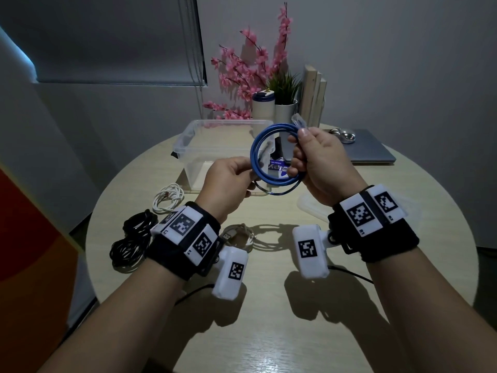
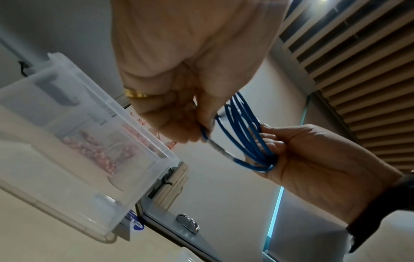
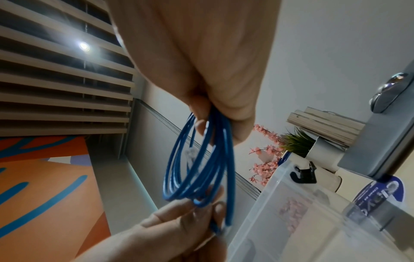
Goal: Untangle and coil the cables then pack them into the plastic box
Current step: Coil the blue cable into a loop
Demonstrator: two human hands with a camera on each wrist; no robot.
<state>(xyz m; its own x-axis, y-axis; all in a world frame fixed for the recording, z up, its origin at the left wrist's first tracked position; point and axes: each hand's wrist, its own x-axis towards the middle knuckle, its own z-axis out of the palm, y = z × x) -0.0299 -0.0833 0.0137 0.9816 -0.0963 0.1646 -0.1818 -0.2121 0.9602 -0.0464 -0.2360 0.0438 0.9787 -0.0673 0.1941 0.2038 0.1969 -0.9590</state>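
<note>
A blue network cable is wound into a coil and held above the table between both hands. My right hand grips the coil's right side, with a clear plug sticking up past the thumb. My left hand pinches the lower left of the coil, where the other cable end runs. The left wrist view shows the blue coil between my left hand and my right hand. The right wrist view shows the blue coil likewise. The clear plastic box stands open behind the coil.
On the round table lie a white cable, a black cable bundle and a beige USB cable. The box lid lies right. A laptop, mouse, flowers, plant pot stand behind.
</note>
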